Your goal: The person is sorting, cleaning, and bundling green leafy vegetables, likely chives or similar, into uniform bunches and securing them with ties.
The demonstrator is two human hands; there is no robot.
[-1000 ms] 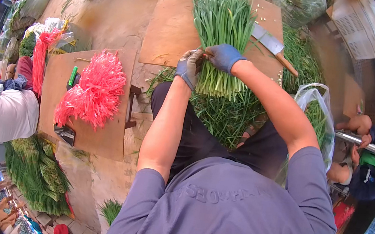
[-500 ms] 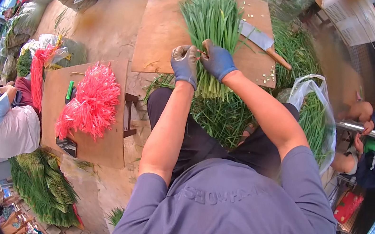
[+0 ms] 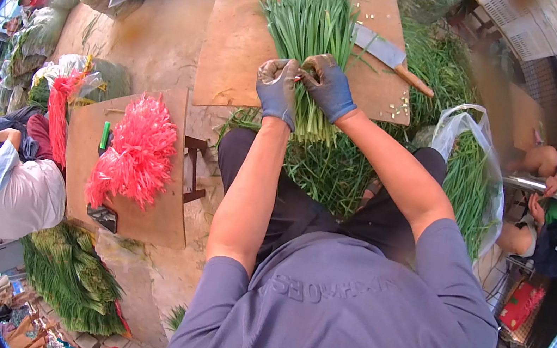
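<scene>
A large bunch of garlic chives [image 3: 313,26] lies on a wooden board [image 3: 237,40], its cut ends toward me. My left hand [image 3: 277,90], in a blue-grey work glove, is closed in a pinch at the bunch's left side. My right hand [image 3: 328,88], gloved alike, is closed over the front of the stalks. A small bit of red plastic strip [image 3: 298,78] shows between the fingertips of both hands; the rest of it is hidden. To the right of the bunch lies a cleaver [image 3: 381,48] with a wooden handle, touched by neither hand.
Red plastic strips [image 3: 139,151] are heaped on a second board [image 3: 165,219] at left. Loose greens [image 3: 442,76] lie right of the board, and a clear bag of greens [image 3: 470,179] stands by my knee. Other people sit at the left and right edges.
My right hand has turned slightly and its fingers now sit closer to the left fingertips, at the red strip. The view has shifted slightly.
</scene>
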